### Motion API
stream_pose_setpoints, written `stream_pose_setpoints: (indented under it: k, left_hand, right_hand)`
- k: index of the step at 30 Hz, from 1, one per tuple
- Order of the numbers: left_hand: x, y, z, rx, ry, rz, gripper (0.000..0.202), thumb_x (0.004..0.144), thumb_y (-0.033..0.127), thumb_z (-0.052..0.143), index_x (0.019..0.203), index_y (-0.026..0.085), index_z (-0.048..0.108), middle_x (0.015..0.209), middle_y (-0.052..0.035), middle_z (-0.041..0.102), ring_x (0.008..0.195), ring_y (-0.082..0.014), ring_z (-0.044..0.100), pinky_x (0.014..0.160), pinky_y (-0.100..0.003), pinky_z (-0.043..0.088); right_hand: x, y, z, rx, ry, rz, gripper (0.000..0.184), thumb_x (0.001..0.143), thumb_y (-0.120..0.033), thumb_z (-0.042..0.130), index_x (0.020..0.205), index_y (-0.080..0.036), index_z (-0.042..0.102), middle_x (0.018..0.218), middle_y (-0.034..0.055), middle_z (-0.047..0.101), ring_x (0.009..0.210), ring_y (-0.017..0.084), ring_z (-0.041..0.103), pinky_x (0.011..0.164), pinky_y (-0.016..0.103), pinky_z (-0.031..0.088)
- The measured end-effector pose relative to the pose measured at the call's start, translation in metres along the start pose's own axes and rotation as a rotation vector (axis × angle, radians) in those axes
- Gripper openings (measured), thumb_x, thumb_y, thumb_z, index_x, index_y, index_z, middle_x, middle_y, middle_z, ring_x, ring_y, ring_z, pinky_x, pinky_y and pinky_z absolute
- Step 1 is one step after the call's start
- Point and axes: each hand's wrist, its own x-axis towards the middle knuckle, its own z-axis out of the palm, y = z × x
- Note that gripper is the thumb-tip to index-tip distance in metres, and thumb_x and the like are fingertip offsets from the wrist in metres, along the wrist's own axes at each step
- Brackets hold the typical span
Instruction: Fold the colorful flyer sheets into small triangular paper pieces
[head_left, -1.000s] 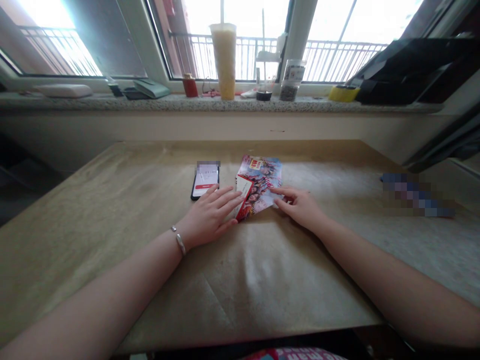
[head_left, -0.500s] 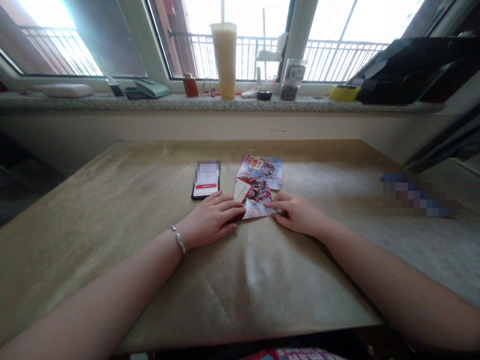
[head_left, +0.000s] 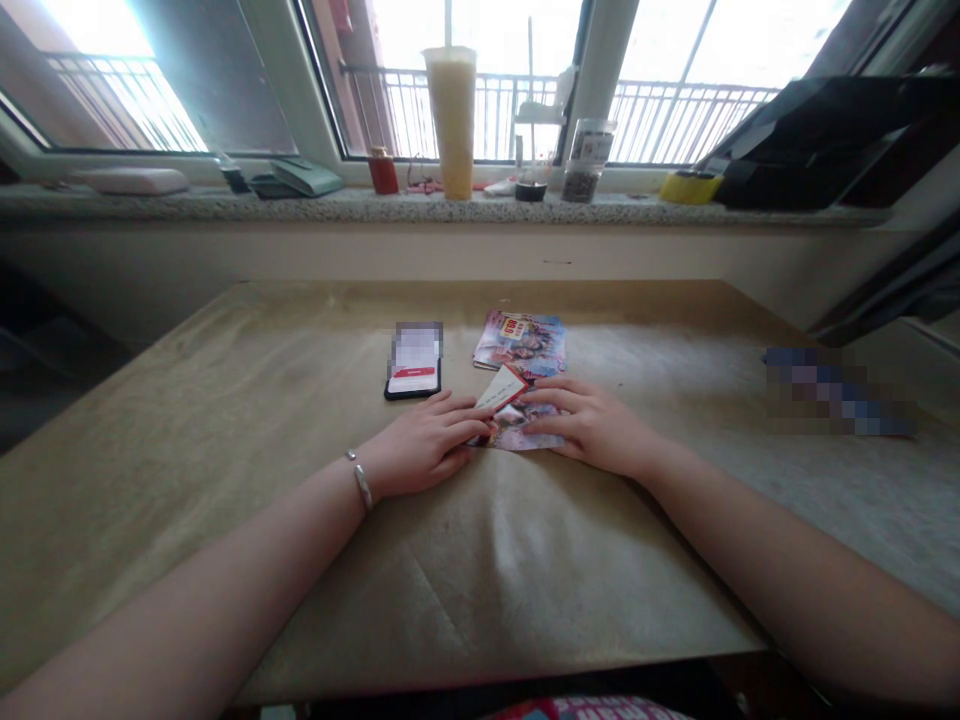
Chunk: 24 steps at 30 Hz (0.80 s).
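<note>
On the tabletop lies a colourful printed leaflet (head_left: 517, 432) with a corner folded over, showing a white flap with a red edge. My left hand (head_left: 429, 438), with a silver bracelet at the wrist, rests flat on the leaflet's left side, fingers stretched out. From the right, my right hand (head_left: 592, 425) lies over the leaflet with its fingers spread, touching the printed surface and the fold. Just behind sits a small stack of similar leaflets (head_left: 525, 342). A phone (head_left: 415, 360) with a partly blurred lit screen lies beyond my left hand.
A blurred dark bluish item (head_left: 832, 390) lies at the table's right. Along the stone windowsill (head_left: 315, 208) stand a tall yellow drink cup (head_left: 451, 120), a red container (head_left: 383, 172), a clear jar (head_left: 586, 165), a yellow tape roll (head_left: 690, 187) and a black bag (head_left: 810, 145).
My right hand's fingers have spread and moved further over the leaflet. The leaflet has shifted slightly toward me, and its white flap now points up to the right.
</note>
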Motion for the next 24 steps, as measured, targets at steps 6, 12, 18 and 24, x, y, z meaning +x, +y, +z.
stream_pose_setpoints:
  k: [6, 12, 18, 24]
  left_hand:
    - [0.0006, 0.0005, -0.0007, -0.006, 0.013, 0.001, 0.038, 0.091, 0.021, 0.044, 0.127, 0.026, 0.052, 0.143, -0.0019, 0.045, 0.132, -0.0243, 0.037, 0.109, -0.048, 0.030]
    - [0.0024, 0.0042, -0.0025, 0.004, 0.073, 0.016, 0.039, 0.092, 0.020, 0.041, 0.129, 0.027, 0.052, 0.133, -0.0029, 0.053, 0.119, -0.0217, 0.046, 0.104, -0.041, 0.038]
    - [0.0026, 0.0064, -0.0026, 0.060, 0.057, 0.015, 0.041, 0.092, 0.020, 0.041, 0.131, 0.026, 0.052, 0.123, -0.0050, 0.058, 0.109, -0.0219, 0.049, 0.098, -0.039, 0.043]
    - [0.0025, 0.0072, -0.0003, 0.038, 0.067, 0.014, 0.040, 0.093, 0.020, 0.039, 0.130, 0.022, 0.053, 0.127, -0.0053, 0.059, 0.113, -0.0217, 0.052, 0.099, -0.039, 0.044]
  right_hand:
    - [0.0010, -0.0025, 0.0030, 0.178, -0.021, 0.019, 0.026, 0.089, -0.022, 0.053, 0.109, -0.029, 0.069, 0.116, 0.0013, 0.068, 0.112, 0.020, 0.058, 0.098, 0.040, 0.045]
    - [0.0008, -0.0056, 0.0011, 0.179, -0.027, 0.140, 0.020, 0.088, -0.024, 0.053, 0.091, -0.023, 0.072, 0.099, 0.0042, 0.073, 0.093, 0.019, 0.064, 0.087, 0.036, 0.046]
    - [0.0013, -0.0066, 0.0018, 0.259, -0.041, 0.320, 0.021, 0.084, -0.021, 0.049, 0.072, -0.018, 0.067, 0.072, 0.0039, 0.067, 0.065, 0.014, 0.058, 0.062, 0.025, 0.042]
    - [-0.0018, -0.0024, 0.0021, 0.318, -0.039, 0.430, 0.026, 0.083, -0.028, 0.049, 0.064, -0.017, 0.061, 0.058, -0.0001, 0.057, 0.053, 0.011, 0.046, 0.053, 0.023, 0.032]
